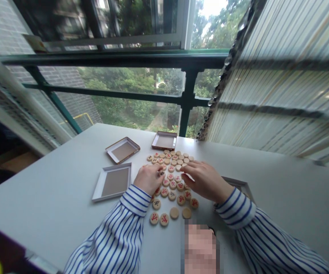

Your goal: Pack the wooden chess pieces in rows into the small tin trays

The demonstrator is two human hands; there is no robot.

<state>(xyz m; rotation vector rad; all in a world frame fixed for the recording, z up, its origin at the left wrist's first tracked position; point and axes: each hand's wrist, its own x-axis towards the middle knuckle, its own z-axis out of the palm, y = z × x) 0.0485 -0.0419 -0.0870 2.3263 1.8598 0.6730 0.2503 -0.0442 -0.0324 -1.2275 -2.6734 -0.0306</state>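
Many round wooden xiangqi pieces (172, 184) lie spread on the white table, some showing red or black characters and others blank sides. My left hand (148, 179) is at the left of the spread, its fingers curled in and pinching a black-marked xiangqi piece (162, 173). Over the right side of the spread, my right hand (202, 179) is palm down with thumb and fingers apart. Its fingertips are close to blank pieces at the back, and I see nothing held in it. The palm and fingers hide some pieces beneath.
Shallow box parts stand around the pieces: a tray (97, 188) at the left, another tray (110, 153) behind it, one box (153, 144) at the back, and one partly behind my right wrist (248, 188). Beyond the white table (58, 182) are a green railing (118, 59) and window.
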